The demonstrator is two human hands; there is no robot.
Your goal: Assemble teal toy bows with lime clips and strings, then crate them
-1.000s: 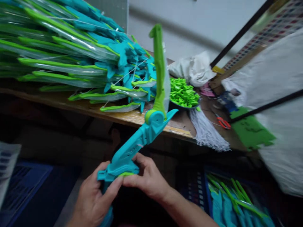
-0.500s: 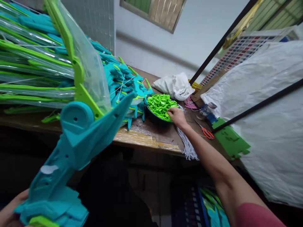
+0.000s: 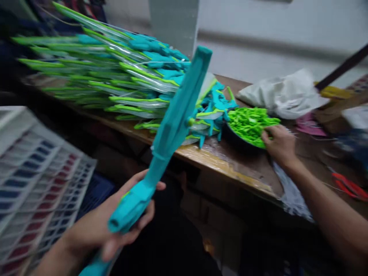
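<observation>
My left hand (image 3: pixel 126 214) is closed round the narrow grip of a teal plastic toy (image 3: pixel 175 119), held upright and tilted to the right in front of the table. A small green knob shows on its side. My right hand (image 3: pixel 280 143) is at the right edge of a dark bowl (image 3: pixel 240 142) heaped with small bright green plastic pieces (image 3: pixel 248 122). Its fingers are curled together against the pile, and what lies between the fingertips is hidden.
Many teal and green toys with clear sheets (image 3: pixel 143 82) lie stacked on the table (image 3: pixel 227 165). A white bag (image 3: pixel 284 94), pink item (image 3: pixel 310 123), white strings (image 3: pixel 293 195) and red-handled scissors (image 3: pixel 349 186) lie to the right. A white plastic basket (image 3: pixel 43 184) stands lower left.
The view has swung left, bringing the basket into sight. The teal toy has turned in my left hand, its clear sheet now mostly behind it. My right hand stays at the bowl.
</observation>
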